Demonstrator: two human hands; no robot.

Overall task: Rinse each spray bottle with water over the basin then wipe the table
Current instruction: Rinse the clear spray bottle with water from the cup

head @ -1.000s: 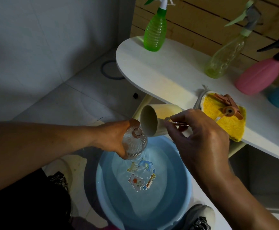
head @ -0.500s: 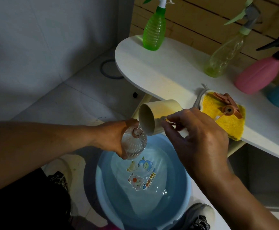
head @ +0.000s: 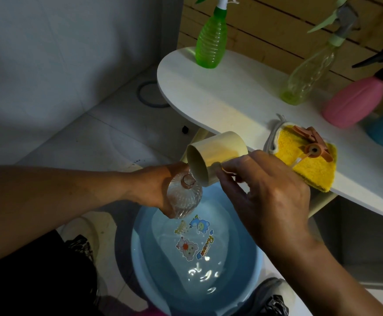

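Left hand (head: 156, 188) grips clear ribbed bottle (head: 184, 197), probably light and wet-slick; right hand (head: 268, 192) pinches tipped cup (head: 215, 156) handle.

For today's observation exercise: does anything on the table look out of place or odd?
Yes: a detached orange-pink sprayer head lies on the yellow cloth on the table, parted from its bottle; the clear bottle has an open neck.
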